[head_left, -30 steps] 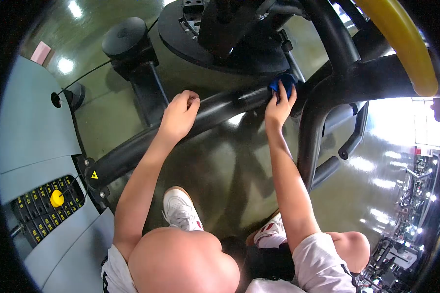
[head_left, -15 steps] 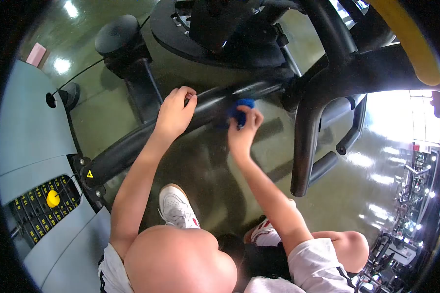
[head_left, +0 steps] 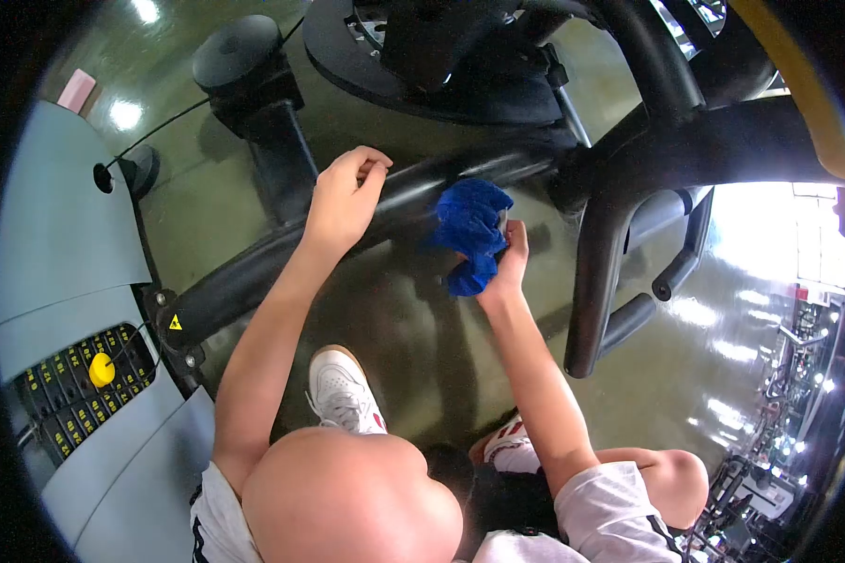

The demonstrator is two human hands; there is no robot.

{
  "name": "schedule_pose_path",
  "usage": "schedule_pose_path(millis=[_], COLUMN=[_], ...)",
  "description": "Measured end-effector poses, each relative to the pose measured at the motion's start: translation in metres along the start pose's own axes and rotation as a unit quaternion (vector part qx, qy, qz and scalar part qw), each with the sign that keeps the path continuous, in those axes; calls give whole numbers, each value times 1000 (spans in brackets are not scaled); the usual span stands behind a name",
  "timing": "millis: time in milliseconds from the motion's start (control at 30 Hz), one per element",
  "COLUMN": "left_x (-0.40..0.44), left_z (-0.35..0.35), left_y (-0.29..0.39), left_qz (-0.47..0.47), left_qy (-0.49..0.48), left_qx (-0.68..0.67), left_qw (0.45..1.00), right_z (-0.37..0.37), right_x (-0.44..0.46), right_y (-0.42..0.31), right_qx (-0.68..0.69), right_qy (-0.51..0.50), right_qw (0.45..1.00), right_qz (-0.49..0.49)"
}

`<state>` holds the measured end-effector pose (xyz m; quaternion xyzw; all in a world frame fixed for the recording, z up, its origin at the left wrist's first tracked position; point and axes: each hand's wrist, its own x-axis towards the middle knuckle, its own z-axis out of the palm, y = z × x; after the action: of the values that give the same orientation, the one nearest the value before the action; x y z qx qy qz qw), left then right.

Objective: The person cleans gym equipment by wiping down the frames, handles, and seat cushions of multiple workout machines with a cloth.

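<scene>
A crumpled blue cloth (head_left: 469,220) is in my right hand (head_left: 507,272), thumb up along its right side and the other fingers mostly hidden behind it. The cloth is just in front of a thick black tube (head_left: 253,272) of a gym machine; whether it touches the tube I cannot tell. My left hand (head_left: 343,202) lies at the same tube, further left, with its fingers curled toward the thumb and nothing visible in them.
A grey machine housing (head_left: 66,225) with a weight stack (head_left: 75,385) and yellow pin (head_left: 101,370) stands at left. Black handles (head_left: 596,281) hang at right. A round black base (head_left: 432,103) is ahead. My white shoe (head_left: 340,389) is on the shiny floor.
The blue cloth, earlier bunched and blurred under my right fingers, now hangs spread out and more visible. My right hand has turned and shifted slightly right. My left hand stays at the tube.
</scene>
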<state>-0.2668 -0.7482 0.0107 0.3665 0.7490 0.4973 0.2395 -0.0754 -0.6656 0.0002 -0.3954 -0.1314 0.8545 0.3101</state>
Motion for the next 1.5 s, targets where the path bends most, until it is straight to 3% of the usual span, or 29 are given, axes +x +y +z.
schedule_pose_path(millis=[67, 200, 267, 300, 533, 633, 700, 733, 800, 833, 900, 1000, 1067, 1133, 1267, 1367, 1433, 1500], left_x=[-1, -7, -8, -10, -7, -9, -8, -8, -7, -7, -8, -7, -6, -6, -4, -5, -5, -7], left_z=[-1, -2, -2, -4, -5, -8, -11, -13, -16, -16, -15, -22, -21, -21, -22, -27, -28, -30], left_y=[3, 15, 26, 33, 19, 20, 22, 25, 35, 38, 43, 49, 44, 43, 41, 46, 46, 47], left_qz=[11, 28, 29, -29, -30, -29, 18, 18, 129, 128, 121, 47, 65, 96, 118, 57, 57, 67], left_qy=[-8, -49, -127, -162, -128, -135, -118, -118, -65, -65, -25, -72, -80, -49, -56, -79, -100, -112], left_qx=[-24, -64, -97, -130, -122, -101, -61, -61, -16, -16, -85, -189, -184, -115, -125, -146, -111, -60], left_qw=[1000, 996, 987, 978, 984, 985, 991, 991, 989, 989, 989, 978, 978, 988, 983, 984, 987, 990], right_z=[0, 22, 32, 34, 31, 29, 27, 25, 23, 25, 30, 23, 31, 35, 35, 40, 38, 39], right_x=[3, -9, -15, -16, -10, -11, -11, -9, -3, -3, -5, 1, -7, -11, -6, -9, -7, -7], right_y=[-1, -3, -3, -3, -3, -5, -6, -8, -18, -23, -33, -41, -43, -45, -43, -42, -45, -47], right_qx=[-19, -18, -45, -74, -114, -121, -304, -304, -468, -468, -485, -456, -450, -374, -393, -361, -369, -388], right_qy=[-67, -13, -27, -39, -75, -164, -128, -129, -77, -77, 47, -14, -2, -20, -26, 5, -64, -68], right_qw=[997, 1000, 999, 996, 991, 979, 940, 940, 866, 866, 863, 867, 872, 910, 895, 908, 900, 891], right_qz=[-25, -4, -6, -10, 9, 24, -90, -90, -157, -157, -133, -202, -193, -175, -210, -211, -225, -223])
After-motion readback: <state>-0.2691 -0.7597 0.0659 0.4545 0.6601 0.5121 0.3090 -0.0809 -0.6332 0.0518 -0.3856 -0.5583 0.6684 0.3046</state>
